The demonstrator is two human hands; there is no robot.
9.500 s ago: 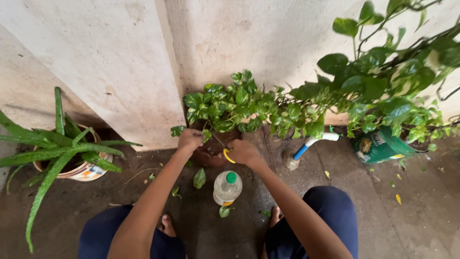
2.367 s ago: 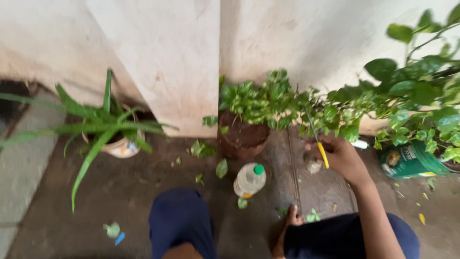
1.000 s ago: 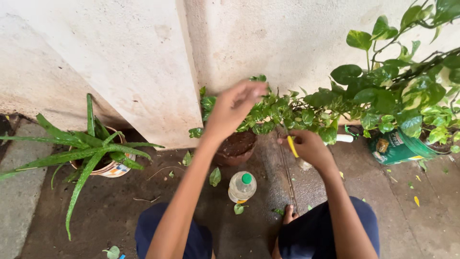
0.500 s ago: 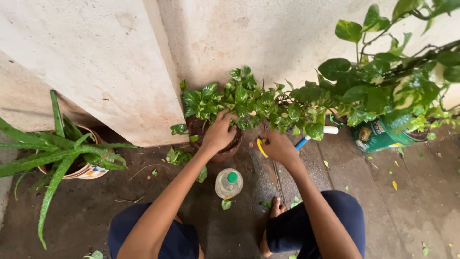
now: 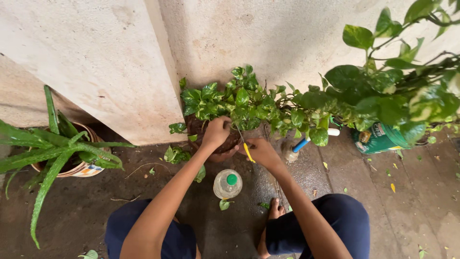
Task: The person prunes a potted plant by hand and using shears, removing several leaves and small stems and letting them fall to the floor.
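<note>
Head view looks down on a squatting person whose left hand [image 5: 216,132] is clenched around stems of the leafy vine plant [image 5: 239,103] at the rim of the brown clay pot [image 5: 211,154], which stands tight against the corner of the pale wall [image 5: 120,62]. Just to the right of that hand, almost touching it, the right hand [image 5: 261,151] grips the yellow-handled scissors [image 5: 246,148]. Their long axis runs slantwise, handle low by the right palm, blades pointing up and left into the foliage between the two hands; whether the blades are apart is too small to tell. Behind both hands the wall closes off all room; leaves crowd above and to the right. Open wet floor [image 5: 72,211] lies on the near side, where a clear plastic bottle [image 5: 227,184] with a green cap stands between the forearms. Well left of the left hand sits an aloe plant [image 5: 52,148]; well right of the right hand lies a green can [image 5: 376,139].
</note>
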